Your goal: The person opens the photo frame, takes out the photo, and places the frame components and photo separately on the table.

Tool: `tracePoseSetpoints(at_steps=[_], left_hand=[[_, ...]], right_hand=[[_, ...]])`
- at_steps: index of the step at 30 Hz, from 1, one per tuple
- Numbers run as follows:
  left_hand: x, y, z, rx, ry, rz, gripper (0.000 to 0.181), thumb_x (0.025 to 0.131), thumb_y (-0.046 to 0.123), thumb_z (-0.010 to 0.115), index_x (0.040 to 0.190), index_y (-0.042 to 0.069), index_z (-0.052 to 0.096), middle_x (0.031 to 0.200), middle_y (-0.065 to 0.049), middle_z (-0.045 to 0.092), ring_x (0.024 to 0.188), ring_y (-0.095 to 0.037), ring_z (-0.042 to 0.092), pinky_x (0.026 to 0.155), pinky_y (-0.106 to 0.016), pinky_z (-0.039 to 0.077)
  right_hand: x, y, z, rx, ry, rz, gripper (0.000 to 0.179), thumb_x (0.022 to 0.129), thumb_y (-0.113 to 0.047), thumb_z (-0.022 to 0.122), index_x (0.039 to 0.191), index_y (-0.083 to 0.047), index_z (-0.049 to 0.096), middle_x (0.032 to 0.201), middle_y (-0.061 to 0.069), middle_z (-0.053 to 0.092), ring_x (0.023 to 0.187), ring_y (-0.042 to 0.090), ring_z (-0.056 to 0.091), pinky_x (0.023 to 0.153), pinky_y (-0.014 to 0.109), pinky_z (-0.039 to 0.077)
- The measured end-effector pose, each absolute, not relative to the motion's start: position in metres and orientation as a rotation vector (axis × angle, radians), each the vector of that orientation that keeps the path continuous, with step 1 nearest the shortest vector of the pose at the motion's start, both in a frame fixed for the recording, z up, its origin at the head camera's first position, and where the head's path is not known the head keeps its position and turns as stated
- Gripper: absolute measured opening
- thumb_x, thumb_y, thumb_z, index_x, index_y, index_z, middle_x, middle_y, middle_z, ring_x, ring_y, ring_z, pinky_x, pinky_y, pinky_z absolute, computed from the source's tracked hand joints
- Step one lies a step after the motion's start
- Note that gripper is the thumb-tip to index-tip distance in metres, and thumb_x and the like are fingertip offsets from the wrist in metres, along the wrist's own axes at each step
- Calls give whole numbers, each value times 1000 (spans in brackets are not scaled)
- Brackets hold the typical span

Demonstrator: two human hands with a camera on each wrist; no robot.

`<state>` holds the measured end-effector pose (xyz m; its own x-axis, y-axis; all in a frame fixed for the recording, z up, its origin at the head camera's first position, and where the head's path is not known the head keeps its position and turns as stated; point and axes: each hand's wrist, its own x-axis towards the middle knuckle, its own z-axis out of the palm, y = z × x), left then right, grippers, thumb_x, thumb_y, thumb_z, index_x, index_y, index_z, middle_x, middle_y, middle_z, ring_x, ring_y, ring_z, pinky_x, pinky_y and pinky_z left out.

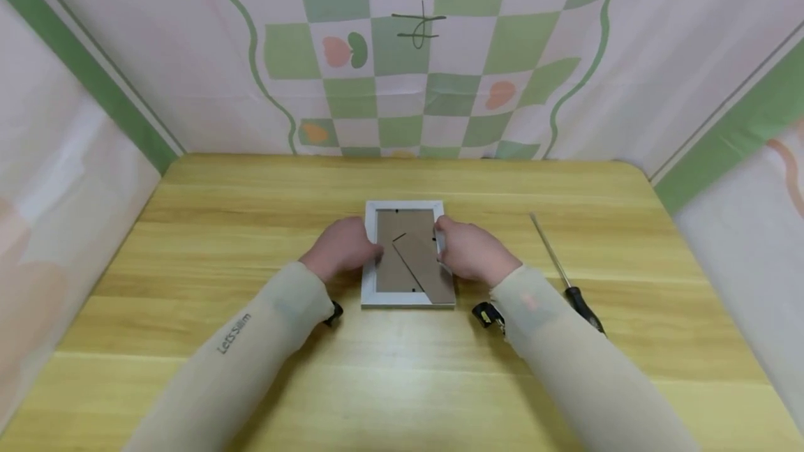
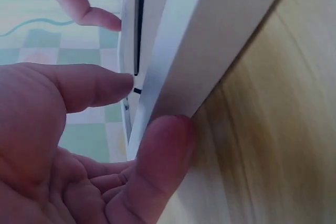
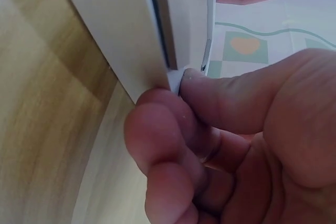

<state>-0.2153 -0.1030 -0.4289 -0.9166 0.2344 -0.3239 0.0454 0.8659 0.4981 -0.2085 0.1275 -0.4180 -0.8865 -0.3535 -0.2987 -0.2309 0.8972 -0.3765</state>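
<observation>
A white picture frame (image 1: 369, 298) lies back side up on the wooden table, its brown backing board (image 1: 402, 267) and fold-out stand leg (image 1: 435, 274) showing. Small dark tabs sit along the inner edge. My left hand (image 1: 344, 248) grips the left side of the frame; in the left wrist view the thumb lies over the top and a finger against the outer side wall (image 2: 210, 40). Opposite it, my right hand (image 1: 475, 251) pinches the frame's right side, thumb above and curled fingers along the outer edge (image 3: 115, 24). The frame's front is hidden.
A screwdriver (image 1: 570, 284) with a black handle lies to the right of the right hand, partly behind the sleeve. Black wrist-worn devices (image 1: 488, 314) show under both cuffs. A green-and-white checked cloth (image 1: 402, 96) hangs behind the table (image 1: 251, 208).
</observation>
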Motion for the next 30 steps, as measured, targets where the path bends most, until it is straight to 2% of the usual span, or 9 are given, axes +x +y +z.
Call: tracePoseSetpoints(at_steps=[4,8,12,24,30], left_hand=[[-215,-100,-430,193,2642,676,27,90,20,60,66,8,59,57,-7,60,45,-17,50,48,-31,41],[-214,-95,-428,203,2658,677,31,88,17,61,59,11,53,54,-5,57,45,-16,48,48,-30,39],[-212,-92,-427,185,2658,673,32,88,17,62,59,11,53,54,-3,54,45,-15,47,49,-29,39],[-215,-91,-426,193,2650,615,33,92,19,63,62,10,53,58,-2,50,48,-14,45,49,-27,39],[-217,-91,-427,208,2646,579,33,93,21,62,64,9,55,58,-2,51,48,-14,45,49,-27,39]], right_hand=[[-208,126,-417,-435,2694,-466,51,94,-6,63,139,3,42,105,20,65,75,24,61,63,35,52],[-209,127,-416,-440,2686,-432,50,95,-7,61,140,3,42,101,17,66,71,23,60,63,35,52],[-210,127,-417,-435,2680,-416,49,95,-7,60,140,3,42,97,15,66,68,22,59,62,35,51],[-211,126,-419,-426,2685,-432,47,95,-7,61,138,2,43,102,16,66,73,23,60,64,35,52],[-210,125,-418,-424,2680,-437,47,95,-6,61,138,2,43,99,16,65,73,23,60,62,34,51]])
